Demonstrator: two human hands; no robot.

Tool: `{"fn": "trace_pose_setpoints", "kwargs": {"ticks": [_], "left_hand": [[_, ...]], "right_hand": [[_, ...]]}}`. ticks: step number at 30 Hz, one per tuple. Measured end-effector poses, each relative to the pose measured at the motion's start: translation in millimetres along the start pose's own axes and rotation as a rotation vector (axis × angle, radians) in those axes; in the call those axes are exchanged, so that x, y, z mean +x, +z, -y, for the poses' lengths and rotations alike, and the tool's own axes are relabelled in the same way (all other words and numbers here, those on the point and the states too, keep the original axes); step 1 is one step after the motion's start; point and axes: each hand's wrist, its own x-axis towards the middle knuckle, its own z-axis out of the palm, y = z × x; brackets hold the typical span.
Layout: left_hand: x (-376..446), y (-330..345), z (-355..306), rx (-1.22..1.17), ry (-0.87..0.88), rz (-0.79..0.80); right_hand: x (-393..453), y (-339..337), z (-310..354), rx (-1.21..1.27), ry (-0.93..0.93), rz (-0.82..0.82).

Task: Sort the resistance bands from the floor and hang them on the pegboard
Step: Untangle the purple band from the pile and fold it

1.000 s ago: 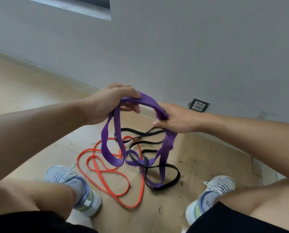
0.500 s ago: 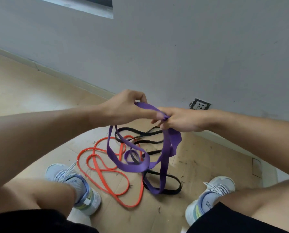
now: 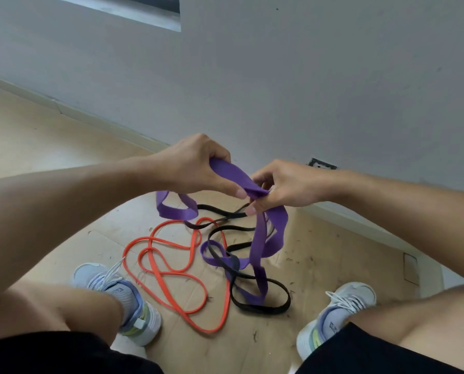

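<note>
- The left hand (image 3: pixel 196 163) has its fingers curled over the purple band (image 3: pixel 270 233), with the thumb pressing the strip from below.
- The right hand (image 3: pixel 282 184) pinches the same band between thumb and fingertips, just beside the left thumb; the two hands nearly touch there.
- Between the hands a short stretch of the purple band arches up and then bunches at the right-hand pinch.
- From the left hand a purple loop droops down, its lowest part hanging over the floor (image 3: pixel 50 147) and the far end of the black band (image 3: pixel 260 306).
- From the right hand two purple strands fall side by side down to the floor, where the purple band's lower end lies inside the near loop of the black band.
- Another purple curl lies on the floor left of those strands, crossed by the black band.
- The black band lies on the floor in several loops, running from under the hands to a wide loop near the right shoe (image 3: pixel 341 314).
- The orange band (image 3: pixel 171 276) lies flat on the floor in overlapping loops, left of the black one; its far loop crosses the black band, and its near end reaches between the two shoes.
- The left shoe (image 3: pixel 123 298) stands just beside the orange band's left curve.
- The person crouches, both knees at the lower corners, facing a grey wall (image 3: pixel 306 76).
- A wall socket (image 3: pixel 322 166) sits low on the wall, partly hidden behind the right wrist.
- Small dark scraps are scattered over the floor on the right side.
</note>
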Motion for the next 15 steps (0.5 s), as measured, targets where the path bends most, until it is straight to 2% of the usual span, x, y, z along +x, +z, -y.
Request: {"fn": "trace_pose_setpoints", "kwargs": {"ticks": [3,7,12,15], "left_hand": [[-1.3,-1.7,1.6,-0.026,-0.03,0.064],[-0.2,1.0,0.8,-0.176,-0.041,0.021],[0.1,6.2,0.7,-0.373,-0.06,0.01],[0.1,-0.4,10.3,-0.442,-0.116,0.062]], "right_hand": [[0.8,1.8,-2.1,0.01,-0.002,0.014],[6.0,5.1,-3.6,0.02,-0.013,-0.008],[9.2,15.0,-6.4,0.0,-0.014,-0.077],[7.2,11.3,-9.3,0.05,-0.015,-0.137]]}}
